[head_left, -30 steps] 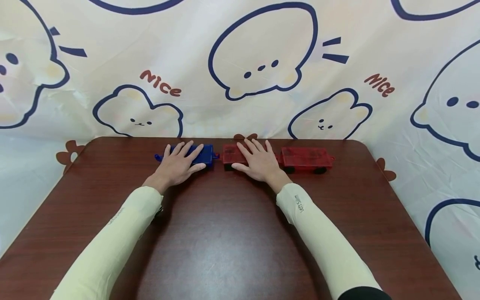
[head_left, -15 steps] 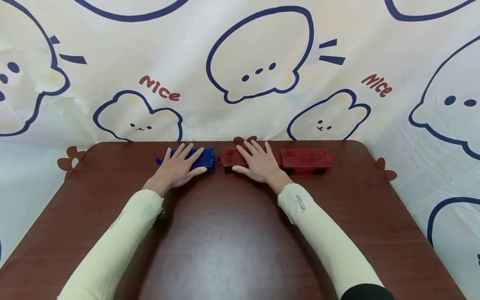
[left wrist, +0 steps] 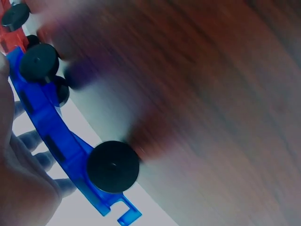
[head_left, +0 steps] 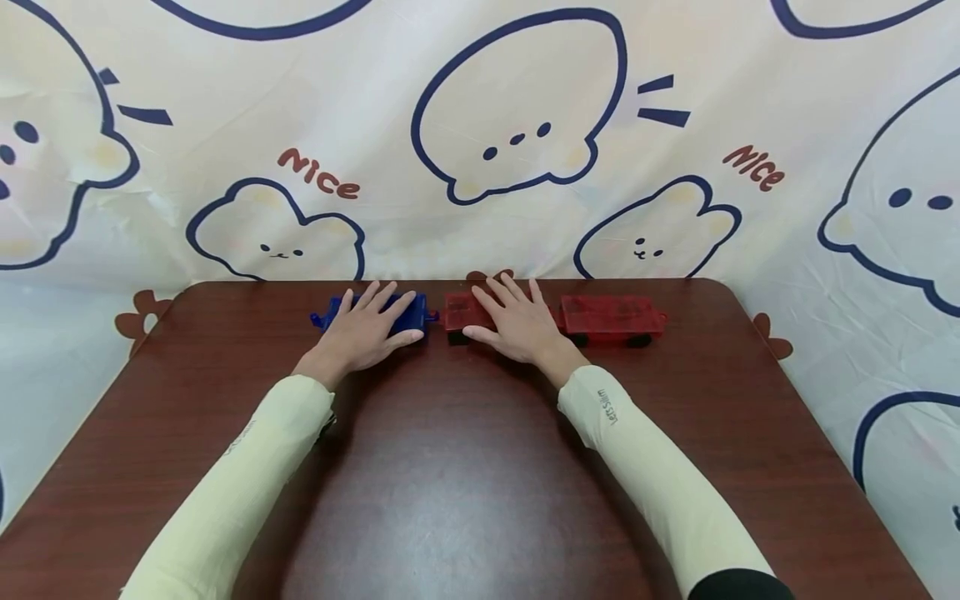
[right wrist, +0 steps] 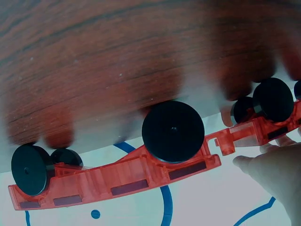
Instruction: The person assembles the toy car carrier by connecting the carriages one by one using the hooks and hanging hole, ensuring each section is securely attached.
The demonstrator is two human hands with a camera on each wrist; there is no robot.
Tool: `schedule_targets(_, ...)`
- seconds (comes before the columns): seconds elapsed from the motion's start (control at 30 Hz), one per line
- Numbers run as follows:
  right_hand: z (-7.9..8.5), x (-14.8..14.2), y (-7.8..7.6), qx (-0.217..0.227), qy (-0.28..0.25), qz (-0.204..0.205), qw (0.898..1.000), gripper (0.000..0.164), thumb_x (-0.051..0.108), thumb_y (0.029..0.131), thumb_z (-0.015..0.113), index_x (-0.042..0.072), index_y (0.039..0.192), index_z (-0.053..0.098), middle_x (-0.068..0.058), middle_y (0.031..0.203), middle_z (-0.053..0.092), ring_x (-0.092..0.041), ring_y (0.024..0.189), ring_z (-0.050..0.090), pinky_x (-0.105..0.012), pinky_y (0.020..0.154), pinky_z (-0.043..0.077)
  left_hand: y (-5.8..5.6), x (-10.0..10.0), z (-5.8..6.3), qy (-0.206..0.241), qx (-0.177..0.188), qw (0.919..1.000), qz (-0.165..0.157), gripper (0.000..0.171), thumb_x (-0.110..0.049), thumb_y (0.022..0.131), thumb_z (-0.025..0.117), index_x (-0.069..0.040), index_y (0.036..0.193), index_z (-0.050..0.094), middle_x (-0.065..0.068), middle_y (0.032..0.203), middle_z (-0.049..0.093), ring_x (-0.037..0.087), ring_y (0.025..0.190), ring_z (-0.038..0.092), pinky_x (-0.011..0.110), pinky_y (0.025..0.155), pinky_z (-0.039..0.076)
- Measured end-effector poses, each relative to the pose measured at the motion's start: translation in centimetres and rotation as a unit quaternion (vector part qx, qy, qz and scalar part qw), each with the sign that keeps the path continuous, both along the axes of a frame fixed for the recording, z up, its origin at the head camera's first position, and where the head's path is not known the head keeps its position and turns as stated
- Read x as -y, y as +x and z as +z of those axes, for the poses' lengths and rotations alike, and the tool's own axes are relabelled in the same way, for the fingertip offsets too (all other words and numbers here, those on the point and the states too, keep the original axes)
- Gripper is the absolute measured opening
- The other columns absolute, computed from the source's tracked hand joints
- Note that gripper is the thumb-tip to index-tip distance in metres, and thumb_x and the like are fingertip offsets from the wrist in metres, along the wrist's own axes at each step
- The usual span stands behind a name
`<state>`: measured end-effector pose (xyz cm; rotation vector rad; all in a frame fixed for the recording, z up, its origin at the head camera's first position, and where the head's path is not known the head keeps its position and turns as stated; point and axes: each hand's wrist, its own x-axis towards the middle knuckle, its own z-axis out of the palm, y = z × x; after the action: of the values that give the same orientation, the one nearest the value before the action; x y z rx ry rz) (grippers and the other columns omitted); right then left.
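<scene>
Blue car [head_left: 417,315] and middle red car [head_left: 458,312], far edge of tabletop [head_left: 450,467]
Left hand [head_left: 360,337] and right hand [head_left: 519,327] atop, fingers spread; probably light, stiff cars: hold sides.

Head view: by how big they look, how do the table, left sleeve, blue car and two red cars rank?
1. Table
2. Left sleeve
3. Blue car, middle red car, right red car: unranked; they look alike, and the left hand and right hand partly hide the first two.

Table [head_left: 450,483] bears blue car [left wrist: 52,129], red cars [head_left: 612,318], perhaps coupled.
</scene>
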<state>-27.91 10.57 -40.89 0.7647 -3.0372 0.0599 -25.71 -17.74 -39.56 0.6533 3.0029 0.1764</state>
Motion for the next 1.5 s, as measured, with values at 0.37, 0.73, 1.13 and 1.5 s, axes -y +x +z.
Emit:
schedule_targets(0.37, 0.9, -1.4, 0.6, -0.010, -0.021, 0.001, 1.000, 0.081, 0.072, 0.099, 0.033, 0.024, 0.163, 0.024, -0.006, 0.167, 0.025, -0.029, 0.155, 0.012, -0.059, 0.122, 0.005, 0.1, -1.6, 0.5, 0.015, -0.013, 0.9998, -0.007, 0.079, -0.067, 0.100, 0.041, -0.019, 0.162, 0.030, 0.016, 0.166, 0.022, 0.038, 0.155, 0.005, 0.064, 0.119, 0.003)
schedule_targets(0.73, 1.9, -2.8, 1.0, -0.021, -0.033, -0.001, 0.999, 0.077, 0.070, 0.100, 0.033, 0.023, 0.162, 0.030, -0.007, 0.166, 0.027, -0.029, 0.154, 0.017, -0.060, 0.121, 0.008, 0.3, -2.9, 0.8, 0.028, -0.024, 0.9993, -0.007, 0.080, -0.069, 0.100, 0.039, -0.019, 0.161, 0.030, 0.016, 0.165, 0.026, 0.037, 0.153, 0.013, 0.063, 0.120, 0.006)
schedule_targets(1.13, 3.1, -4.3, 1.5, -0.029, -0.043, -0.006, 0.999, 0.076, 0.068, 0.101, 0.035, 0.022, 0.162, 0.030, -0.008, 0.164, 0.030, -0.029, 0.154, 0.016, -0.060, 0.121, 0.007, 0.4, -4.3, 1.2, 0.038, -0.033, 0.9987, 0.001, 0.079, -0.069, 0.099, 0.041, -0.021, 0.161, 0.033, 0.014, 0.163, 0.030, 0.038, 0.152, 0.018, 0.062, 0.120, 0.008)
schedule_targets(1.5, 3.6, -6.4, 1.5, -0.035, -0.051, -0.013, 0.998, 0.075, 0.066, 0.101, 0.039, 0.020, 0.160, 0.033, -0.011, 0.165, 0.028, -0.031, 0.154, 0.017, -0.062, 0.120, 0.006, 0.4, -5.2, 1.4, 0.045, -0.042, 0.9981, -0.010, 0.076, -0.067, 0.100, 0.042, -0.021, 0.160, 0.033, 0.013, 0.163, 0.030, 0.037, 0.152, 0.018, 0.060, 0.121, 0.009)
